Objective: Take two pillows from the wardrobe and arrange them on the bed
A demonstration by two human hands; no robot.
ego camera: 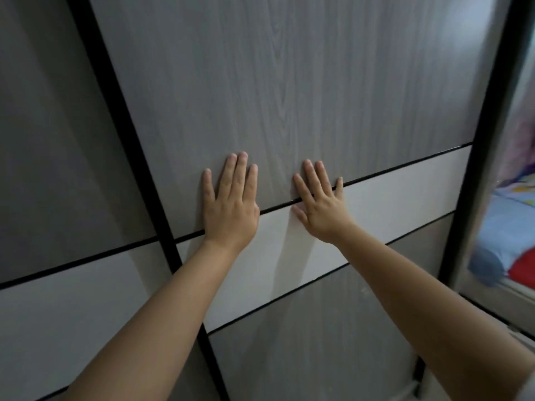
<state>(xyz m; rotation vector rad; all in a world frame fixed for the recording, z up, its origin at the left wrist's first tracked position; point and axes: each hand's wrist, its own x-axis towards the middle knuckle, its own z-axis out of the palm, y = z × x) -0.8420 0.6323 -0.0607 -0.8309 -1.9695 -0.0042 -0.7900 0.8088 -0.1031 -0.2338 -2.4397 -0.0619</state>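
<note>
A grey wood-grain sliding wardrobe door (304,82) with a white band across its middle fills the view. My left hand (230,204) lies flat on it with fingers spread, across the black line above the band. My right hand (320,204) presses flat beside it, a little to the right, also on that line. Neither hand holds anything. At the right edge the wardrobe stands partly open, and a light blue pillow (503,238) lies on a shelf there, with something red (524,269) next to it.
A second door panel (58,140) sits to the left behind a black frame strip (127,125). The door's dark right frame (486,140) borders the open gap. Colourful fabric (521,157) shows above the blue pillow.
</note>
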